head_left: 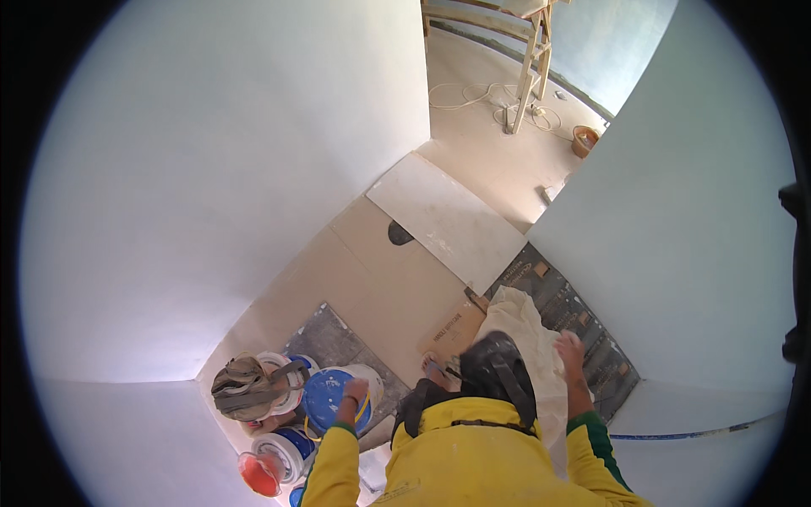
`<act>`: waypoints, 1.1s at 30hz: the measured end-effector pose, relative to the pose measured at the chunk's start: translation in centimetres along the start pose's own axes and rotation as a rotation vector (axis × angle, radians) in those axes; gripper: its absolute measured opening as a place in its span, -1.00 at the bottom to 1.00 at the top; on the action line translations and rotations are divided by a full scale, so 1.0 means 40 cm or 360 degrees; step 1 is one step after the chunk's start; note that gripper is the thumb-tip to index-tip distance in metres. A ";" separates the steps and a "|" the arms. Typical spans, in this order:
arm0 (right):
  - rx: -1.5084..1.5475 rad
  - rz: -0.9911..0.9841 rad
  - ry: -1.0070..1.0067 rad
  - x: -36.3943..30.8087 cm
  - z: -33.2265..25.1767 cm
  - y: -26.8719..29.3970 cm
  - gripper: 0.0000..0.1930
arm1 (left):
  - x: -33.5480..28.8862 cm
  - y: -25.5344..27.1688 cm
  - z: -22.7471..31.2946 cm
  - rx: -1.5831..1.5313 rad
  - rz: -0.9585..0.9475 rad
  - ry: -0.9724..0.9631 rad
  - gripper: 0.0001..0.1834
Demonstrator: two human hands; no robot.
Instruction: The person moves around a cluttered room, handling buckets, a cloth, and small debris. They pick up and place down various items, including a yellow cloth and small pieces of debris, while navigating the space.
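Observation:
My left hand (356, 390) hangs over the blue lid (325, 401) of a white bucket with a yellow handle (364, 412). Its fingers are small and unclear, and whether it touches the lid cannot be told. Off to the right, my right hand (571, 346) is beside a cream sheet (528, 329) that drapes down along my right side. Those fingers look blurred, and I cannot make out whether they grip the sheet's edge. Yellow sleeves with green cover both my forearms. A dark bag or cloth (492, 363) is at my front.
Several buckets, a khaki bag (245, 389) and a red container (260, 475) crowd the lower left corner. A white board (448, 224) lies across the doorway floor. Dark printed sheets (562, 304) line the right wall, and brown cardboard (454, 328) lies ahead. Beyond stands a wooden trestle (528, 76) with cables.

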State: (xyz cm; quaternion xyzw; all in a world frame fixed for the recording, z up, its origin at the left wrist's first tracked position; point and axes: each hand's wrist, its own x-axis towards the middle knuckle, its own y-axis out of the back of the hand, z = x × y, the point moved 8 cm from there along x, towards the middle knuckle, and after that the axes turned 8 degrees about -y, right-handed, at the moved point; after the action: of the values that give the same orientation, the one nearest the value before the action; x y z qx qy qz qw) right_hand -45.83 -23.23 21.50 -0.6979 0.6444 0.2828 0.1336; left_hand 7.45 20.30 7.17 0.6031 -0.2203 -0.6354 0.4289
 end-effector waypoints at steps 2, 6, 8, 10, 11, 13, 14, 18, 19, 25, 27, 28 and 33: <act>-0.0309 -0.0178 0.0203 -0.042 -0.158 -0.176 -0.71 | 0.057 0.027 -0.107 -0.2329 0.0621 0.0667 -0.81; -0.0824 -0.0511 0.0369 -0.022 -0.179 -0.448 -0.73 | 0.211 0.134 -0.079 -0.2125 0.0577 0.0775 -0.76; -0.0991 -0.0409 0.0478 0.049 -0.099 -0.481 -0.68 | 0.306 0.165 -0.033 -0.1769 0.0425 0.0563 -0.71; -0.1061 -0.0469 0.0102 0.161 0.040 -0.479 -0.65 | 0.408 0.195 0.039 -0.0565 0.0147 -0.0125 -0.69; -0.2016 -0.0683 0.0711 0.175 0.071 -0.535 -0.64 | 0.442 0.173 0.042 -0.0636 0.0004 -0.0058 -0.50; -0.1490 -0.0933 0.0015 0.284 0.160 -0.515 -0.61 | 0.510 0.163 0.041 -0.0527 -0.0334 -0.0219 -0.50; -0.1618 -0.0809 -0.0082 0.337 0.161 -0.489 -0.64 | 0.541 0.177 0.016 -0.0569 -0.0439 -0.0143 -0.51; -0.1564 -0.0821 -0.0470 0.533 0.042 -0.459 -0.74 | 0.698 0.323 -0.129 -0.0358 -0.0783 0.0068 -0.52; -0.0715 -0.0299 -0.0807 0.591 -0.004 -0.432 -0.79 | 0.763 0.379 -0.174 -0.0228 -0.0830 0.0074 -0.52; -0.0186 -0.0160 -0.0343 1.008 -0.530 -0.594 -0.77 | 1.180 0.865 -0.387 -0.1897 0.0289 0.0747 -0.74; -0.0283 -0.0168 -0.0246 1.128 -0.715 -0.678 -0.72 | 1.278 0.990 -0.390 -0.2200 0.0457 0.1081 -0.73; -0.0174 -0.0199 -0.0226 1.179 -0.792 -0.726 -0.73 | 1.335 1.048 -0.378 -0.2144 0.0401 0.1051 -0.71; 0.0015 -0.0364 -0.0073 1.433 -0.995 -0.892 -0.76 | 1.616 1.171 -0.312 -0.1878 -0.0020 0.0779 -0.69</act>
State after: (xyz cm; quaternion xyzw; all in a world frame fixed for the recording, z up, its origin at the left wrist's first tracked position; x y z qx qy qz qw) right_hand -1.64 -87.59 14.69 -0.7595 0.5586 0.2785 0.1830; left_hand 38.63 -54.20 4.97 0.3944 0.2746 -0.4961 0.7232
